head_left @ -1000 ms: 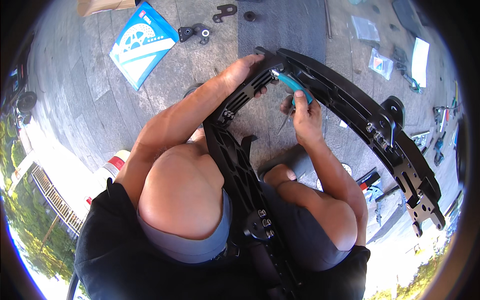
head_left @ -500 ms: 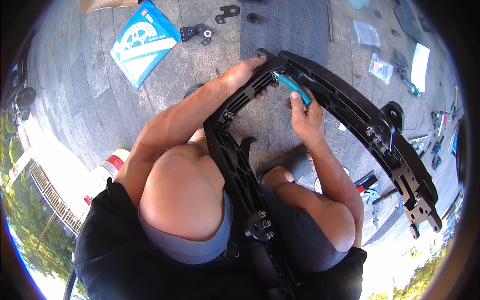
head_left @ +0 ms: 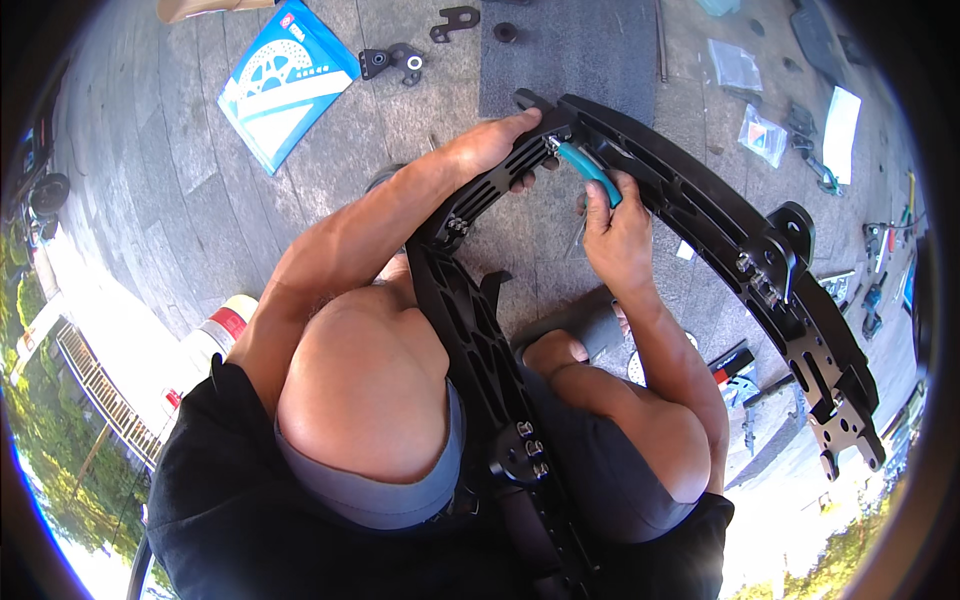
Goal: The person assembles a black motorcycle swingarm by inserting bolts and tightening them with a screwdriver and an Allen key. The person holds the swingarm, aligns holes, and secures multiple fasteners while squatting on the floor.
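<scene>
Centrally, a black metal frame extends from between bent knees, the left hand with fingers wrapped round its corner, the right hand grasping a teal-handled tool at silver bolts.

Frame is showing satin black, metal by its look; bolts are gleaming, polished metal. Tool handle is looking like smooth teal plastic. Blue packet is shining, glossy. Clear bag is glinting, plastic. Shirt and shorts are reading as matt cloth. Mat is looking rough, dull.
</scene>
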Demonstrator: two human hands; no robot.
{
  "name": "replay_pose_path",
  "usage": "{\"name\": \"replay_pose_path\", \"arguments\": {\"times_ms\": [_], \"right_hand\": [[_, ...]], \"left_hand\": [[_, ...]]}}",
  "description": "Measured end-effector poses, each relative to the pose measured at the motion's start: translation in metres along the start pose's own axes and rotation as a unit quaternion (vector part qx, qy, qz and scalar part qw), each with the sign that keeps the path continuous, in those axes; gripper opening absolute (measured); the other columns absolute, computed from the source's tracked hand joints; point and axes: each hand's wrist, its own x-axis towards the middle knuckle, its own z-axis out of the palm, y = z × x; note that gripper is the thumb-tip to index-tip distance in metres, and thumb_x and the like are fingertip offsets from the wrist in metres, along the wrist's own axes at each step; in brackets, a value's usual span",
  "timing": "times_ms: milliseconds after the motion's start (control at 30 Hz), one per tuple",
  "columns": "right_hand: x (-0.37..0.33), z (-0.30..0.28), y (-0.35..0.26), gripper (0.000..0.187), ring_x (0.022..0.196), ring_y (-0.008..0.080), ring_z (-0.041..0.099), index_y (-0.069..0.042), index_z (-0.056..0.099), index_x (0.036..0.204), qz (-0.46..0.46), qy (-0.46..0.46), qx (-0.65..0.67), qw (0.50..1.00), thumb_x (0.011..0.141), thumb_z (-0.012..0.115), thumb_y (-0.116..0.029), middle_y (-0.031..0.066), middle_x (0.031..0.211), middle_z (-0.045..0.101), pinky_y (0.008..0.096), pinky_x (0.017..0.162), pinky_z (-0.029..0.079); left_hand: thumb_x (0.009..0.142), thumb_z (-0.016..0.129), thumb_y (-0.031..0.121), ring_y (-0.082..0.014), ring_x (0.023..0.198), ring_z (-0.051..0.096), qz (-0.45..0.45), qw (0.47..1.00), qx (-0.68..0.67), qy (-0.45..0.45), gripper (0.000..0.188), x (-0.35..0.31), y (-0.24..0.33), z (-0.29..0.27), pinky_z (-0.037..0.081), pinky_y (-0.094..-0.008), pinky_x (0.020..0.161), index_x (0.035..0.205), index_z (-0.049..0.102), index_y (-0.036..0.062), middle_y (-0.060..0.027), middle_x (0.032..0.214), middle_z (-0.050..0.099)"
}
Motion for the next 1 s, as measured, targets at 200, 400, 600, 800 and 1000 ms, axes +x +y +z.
{"name": "replay_pose_path", "arguments": {"times_ms": [200,400,600,800,1000], "right_hand": [[0.005,0.005,-0.005,0.055,0.069,0.0161,0.064,0.001,0.059,0.105,0.097,-0.037,0.070,0.992,0.098,0.046,-0.051,0.0079,0.074,0.065,0.0304,0.060,0.048],[0.018,0.000,-0.017,0.055,0.091,0.0459,0.062,0.001,0.064,0.093,0.092,-0.045,0.044,0.994,0.100,0.036,-0.045,0.0266,0.088,0.066,0.0498,0.084,0.046],[0.025,0.004,-0.011,0.063,0.084,0.0406,0.060,0.002,0.063,0.083,0.137,-0.088,0.034,0.986,0.099,0.030,-0.049,0.0253,0.083,0.062,0.0468,0.080,0.045],[0.022,0.026,0.009,0.073,0.056,0.0202,0.061,0.000,0.058,0.072,0.134,-0.060,0.100,0.984,0.096,0.029,-0.062,0.0110,0.059,0.060,0.0333,0.055,0.049],[0.023,0.017,-0.003,0.067,0.096,0.0486,0.058,0.005,0.066,0.090,0.193,-0.115,0.094,0.970,0.098,0.027,-0.050,0.0310,0.091,0.064,0.0492,0.089,0.043]], "left_hand": [[0.104,0.027,0.045,-0.0144,0.062,0.058,0.002,1.000,-0.007,0.004,0.054,0.000,-0.001,-0.003,0.051,-0.0275,0.056,0.113,0.059,0.0022,-0.0087,0.090,0.064],[0.103,0.026,0.046,-0.0148,0.061,0.057,0.002,1.000,0.012,0.008,0.055,0.002,0.000,-0.001,0.050,-0.0289,0.056,0.112,0.059,0.0017,-0.0087,0.086,0.065],[0.103,0.027,0.046,-0.0151,0.061,0.059,-0.014,0.997,0.063,0.038,0.056,-0.001,0.001,0.002,0.050,-0.0292,0.054,0.109,0.059,0.0011,-0.0097,0.086,0.066],[0.103,0.028,0.047,-0.0146,0.060,0.058,-0.022,0.996,0.071,0.046,0.055,-0.006,0.002,0.001,0.050,-0.0295,0.053,0.109,0.059,0.0016,-0.0094,0.083,0.066],[0.102,0.031,0.048,-0.0149,0.059,0.057,-0.030,0.996,0.065,0.049,0.055,-0.008,0.001,0.001,0.049,-0.0300,0.051,0.108,0.058,0.0001,-0.0098,0.082,0.063]]}}
